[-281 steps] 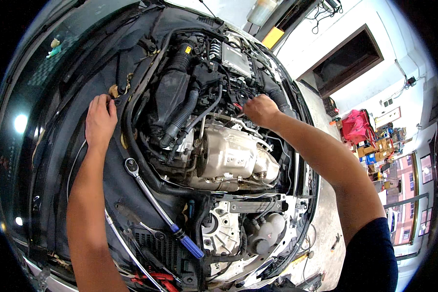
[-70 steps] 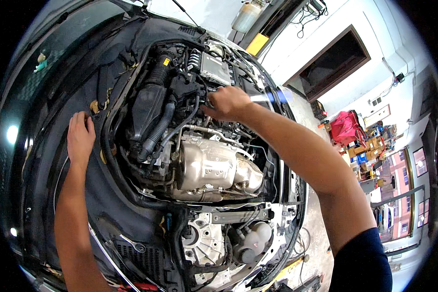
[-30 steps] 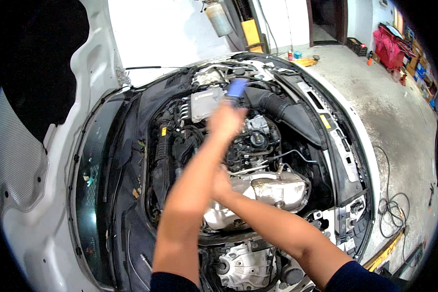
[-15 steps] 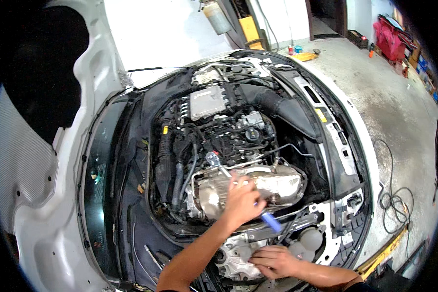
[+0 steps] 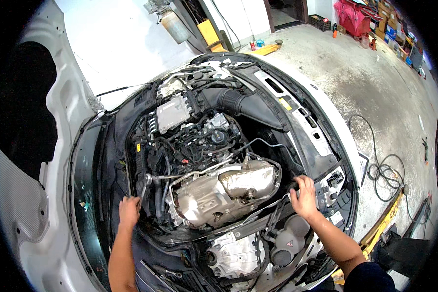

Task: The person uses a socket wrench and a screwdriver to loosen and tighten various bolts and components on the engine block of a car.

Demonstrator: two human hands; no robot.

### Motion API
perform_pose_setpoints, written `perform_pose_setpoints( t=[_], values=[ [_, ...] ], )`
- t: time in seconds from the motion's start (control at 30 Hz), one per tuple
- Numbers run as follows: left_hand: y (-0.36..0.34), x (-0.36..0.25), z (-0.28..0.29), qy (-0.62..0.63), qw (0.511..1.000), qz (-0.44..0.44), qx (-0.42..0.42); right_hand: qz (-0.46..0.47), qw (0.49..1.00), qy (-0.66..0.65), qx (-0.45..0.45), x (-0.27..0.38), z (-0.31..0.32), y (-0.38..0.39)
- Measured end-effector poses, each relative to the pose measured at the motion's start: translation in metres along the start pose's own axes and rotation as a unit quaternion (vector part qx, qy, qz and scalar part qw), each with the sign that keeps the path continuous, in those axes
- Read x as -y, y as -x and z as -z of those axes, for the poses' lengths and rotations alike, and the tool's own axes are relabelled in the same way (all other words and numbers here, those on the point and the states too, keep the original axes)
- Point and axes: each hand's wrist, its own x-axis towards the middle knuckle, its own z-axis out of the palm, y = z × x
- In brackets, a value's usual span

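My left hand (image 5: 130, 210) is closed around the handle of a ratchet wrench (image 5: 144, 187) beside the black hoses on the left of the engine bay. The ratchet's round head points up and away from the hand. At the bay's right side my right hand (image 5: 304, 197) rests near the front crossmember, thumb and fingers apart; nothing can be made out in it. Between the hands lies a shiny metal heat shield (image 5: 199, 199) over the near side of the engine. Beyond it are the dark engine top with its oil filler cap (image 5: 219, 136) and a grey control module (image 5: 173, 114).
The raised white hood (image 5: 31, 253) stands on the left. A black air intake duct (image 5: 248, 109) crosses the far right of the bay. Nearer are a silver strut tower (image 5: 236, 253) and a fluid reservoir (image 5: 289, 238). A black cable (image 5: 385, 168) coils on the floor.
The ratchet has moved left, off the heat shield area, in my left hand. My right hand has gone from the strut tower to the front edge on the right. The view has shifted.
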Motion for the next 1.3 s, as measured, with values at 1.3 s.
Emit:
perform_pose_setpoints(
  t=[1.3],
  values=[
    [-0.119,-0.248,0.048,0.097,0.963,-0.191,-0.163,0.174,0.983,-0.063,-0.001,0.110,0.004,-0.067]
  ],
)
